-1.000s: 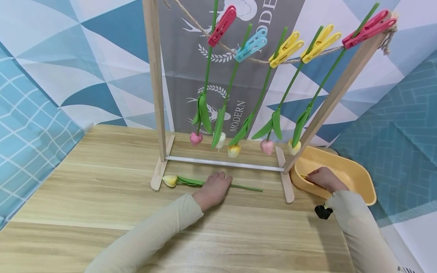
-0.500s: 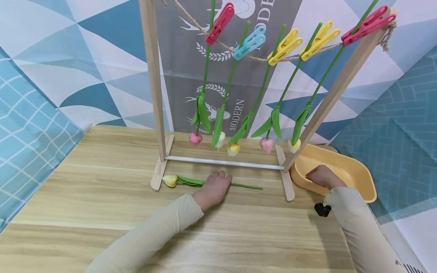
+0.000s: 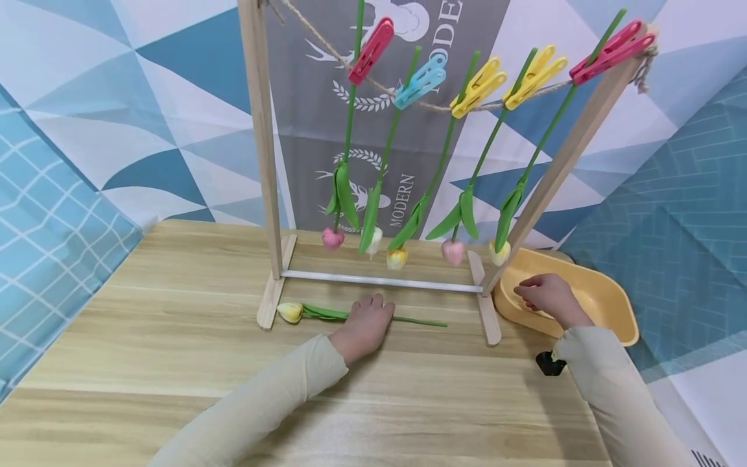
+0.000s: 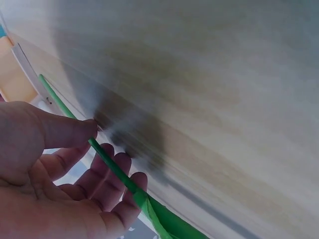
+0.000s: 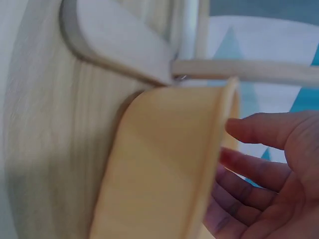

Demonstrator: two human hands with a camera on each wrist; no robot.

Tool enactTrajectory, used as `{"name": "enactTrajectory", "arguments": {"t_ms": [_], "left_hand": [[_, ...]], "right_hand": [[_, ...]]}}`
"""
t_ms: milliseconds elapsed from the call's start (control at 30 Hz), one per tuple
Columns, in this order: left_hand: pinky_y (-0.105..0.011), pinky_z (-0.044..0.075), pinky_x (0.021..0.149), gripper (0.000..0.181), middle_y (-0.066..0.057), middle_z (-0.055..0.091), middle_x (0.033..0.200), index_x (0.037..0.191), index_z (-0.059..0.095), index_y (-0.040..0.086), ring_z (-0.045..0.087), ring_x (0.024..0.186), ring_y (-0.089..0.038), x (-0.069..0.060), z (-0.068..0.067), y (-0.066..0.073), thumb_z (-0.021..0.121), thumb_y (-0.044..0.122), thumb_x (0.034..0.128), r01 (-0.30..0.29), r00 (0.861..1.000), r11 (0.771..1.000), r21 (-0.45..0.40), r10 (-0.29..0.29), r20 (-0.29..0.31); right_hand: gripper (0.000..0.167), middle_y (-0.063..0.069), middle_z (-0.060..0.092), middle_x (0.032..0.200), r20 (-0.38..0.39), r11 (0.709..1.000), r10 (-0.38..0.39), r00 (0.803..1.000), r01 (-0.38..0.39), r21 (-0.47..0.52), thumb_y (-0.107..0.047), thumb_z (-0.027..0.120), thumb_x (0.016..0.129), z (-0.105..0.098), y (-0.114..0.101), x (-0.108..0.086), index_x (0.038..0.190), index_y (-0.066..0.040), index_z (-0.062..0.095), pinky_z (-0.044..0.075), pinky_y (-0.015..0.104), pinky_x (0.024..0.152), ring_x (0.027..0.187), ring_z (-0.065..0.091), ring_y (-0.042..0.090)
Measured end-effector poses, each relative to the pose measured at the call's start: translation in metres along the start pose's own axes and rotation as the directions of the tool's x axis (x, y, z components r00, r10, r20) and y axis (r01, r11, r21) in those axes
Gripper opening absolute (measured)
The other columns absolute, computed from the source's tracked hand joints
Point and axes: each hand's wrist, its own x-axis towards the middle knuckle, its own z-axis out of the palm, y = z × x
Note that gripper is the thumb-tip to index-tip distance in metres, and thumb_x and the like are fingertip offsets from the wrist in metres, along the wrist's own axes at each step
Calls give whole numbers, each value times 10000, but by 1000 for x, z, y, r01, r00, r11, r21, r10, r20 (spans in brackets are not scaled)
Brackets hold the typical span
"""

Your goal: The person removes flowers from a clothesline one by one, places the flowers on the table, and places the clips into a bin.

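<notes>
A yellow artificial tulip lies on the wooden table, its head to the left. My left hand holds its green stem between thumb and fingers, as the left wrist view shows. My right hand is at the near rim of an orange-yellow plastic bin. In the right wrist view its thumb and index finger are apart with nothing visible between them; the bin wall partly hides the other fingertips. Several tulips, such as a pink one, hang head down from a twine line, held by clothespins.
A wooden frame with a left post, a slanting right post and a white crossbar stands at the table's back. Its right foot is close beside the bin. Patterned cloth covers the wall behind.
A small yellow piece seen at my right fingertips one second ago is no longer visible. The right hand dipped into the bin, then rose slightly. My left hand stays on the tulip stem.
</notes>
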Motion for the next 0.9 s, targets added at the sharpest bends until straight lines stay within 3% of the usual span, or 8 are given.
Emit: {"name": "enactTrajectory", "arguments": {"t_ms": [133, 433, 667, 900], "left_hand": [[-446, 449, 791, 238, -118, 541, 987, 1071, 562, 73, 534, 961, -296, -2, 2, -1, 505, -12, 857, 6, 1000, 1000, 19, -5, -22], [-420, 434, 759, 235, -104, 538, 974, 1071, 546, 82, 541, 951, -289, -6, -2, -2, 507, -9, 859, 4, 1000, 999, 36, -4, -11], [-404, 422, 757, 253, -93, 554, 975, 1064, 553, 96, 550, 967, -280, -9, -12, -5, 497, -22, 848, 12, 1000, 1000, -10, -12, -12], [-436, 447, 807, 169, -80, 600, 1012, 1072, 572, 109, 571, 972, -279, -15, -23, -8, 473, 112, 936, 11, 999, 996, -85, -15, -52]], "right_hand": [[486, 257, 582, 1160, -56, 999, -35, 998, 36, 17, -323, 522, 938, 1, -11, -6, 1226, 67, 538, 532, 377, 752, 901, 633, 274], [436, 211, 613, 1087, -129, 997, -72, 989, 74, 16, -345, 528, 932, 7, -29, -20, 1150, 25, 603, 490, 285, 656, 881, 602, 257], [401, 212, 638, 1060, -108, 993, -106, 988, 112, 48, -317, 561, 921, 15, -40, -26, 1116, 29, 620, 487, 266, 658, 854, 624, 253], [356, 192, 669, 1018, -87, 984, -179, 980, 181, 6, -290, 580, 914, 24, -60, -33, 1082, 15, 655, 480, 261, 648, 825, 626, 238]]}}
